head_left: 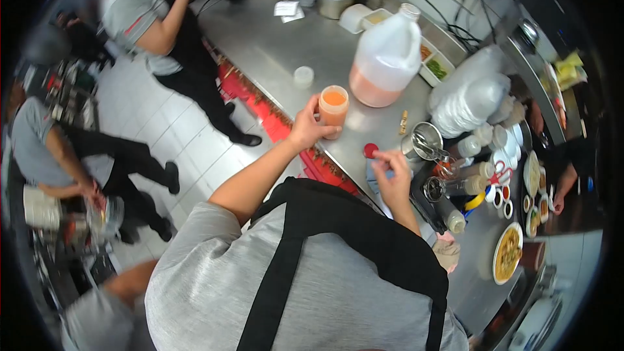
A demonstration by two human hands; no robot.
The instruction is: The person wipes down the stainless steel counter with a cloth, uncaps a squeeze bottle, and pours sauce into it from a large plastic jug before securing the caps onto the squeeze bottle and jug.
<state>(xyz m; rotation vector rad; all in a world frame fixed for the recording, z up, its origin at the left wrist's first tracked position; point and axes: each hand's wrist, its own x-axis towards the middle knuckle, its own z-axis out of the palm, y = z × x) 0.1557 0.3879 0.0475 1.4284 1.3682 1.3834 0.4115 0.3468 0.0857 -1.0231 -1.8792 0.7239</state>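
My left hand (308,123) is wrapped round an open bottle of orange sauce (334,108) that stands upright near the counter's front edge. To its right my right hand (392,179) hovers with bent fingers beside a small red cap (371,150); whether the fingertips touch the cap is hard to tell. Behind the bottle stands a large translucent jug (387,56), its lower part filled with orange sauce. A white round lid (303,77) lies on the steel counter (273,45) to the left.
Metal whisks sit in a steel container (422,141) to the right, near stacked plastic cups (465,107) and squeeze bottles. A plate of food (507,253) is at the lower right. Co-workers (175,39) stand at the left; another person's hand (558,203) shows far right.
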